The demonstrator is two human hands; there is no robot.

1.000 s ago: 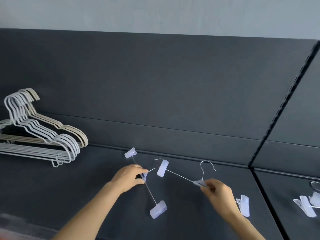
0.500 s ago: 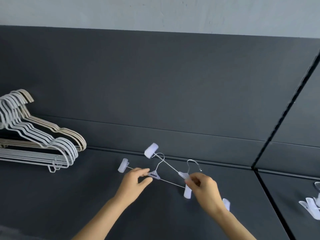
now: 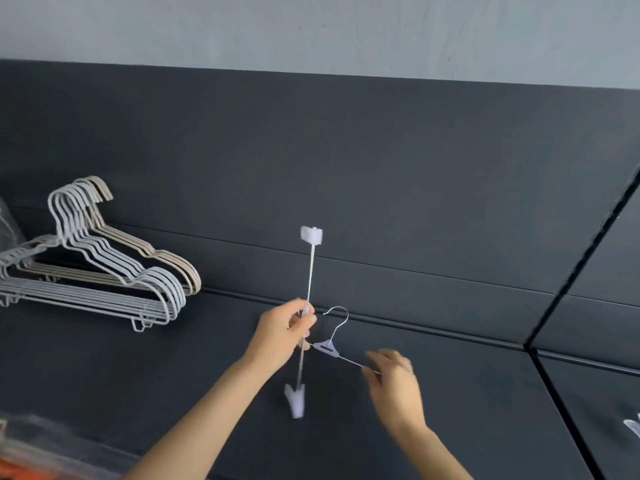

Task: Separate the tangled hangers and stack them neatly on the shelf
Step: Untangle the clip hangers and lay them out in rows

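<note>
Fingers (image 3: 304,315) of the left hand (image 3: 282,336) pinch the bar of one thin white wire clip hanger (image 3: 309,282); the right hand (image 3: 393,375) pinches the bar of a second.

Centre frame: the left-held hanger stands nearly vertical, one white plastic clip (image 3: 311,235) above, the other clip (image 3: 295,400) blurred below. The second wire clip hanger (image 3: 329,346), with small metal hook (image 3: 337,317), runs from the crossing point toward the right fingers. Whether the bars are locked or merely crossed cannot be determined. Risk: a forced pull may snag a clip on the other bar, bend the wire, or break the grip and drop a hanger on the dark grey shelf (image 3: 173,382). The stacked white and beige wire hangers (image 3: 104,268) lie at middle left, well apart.
</note>
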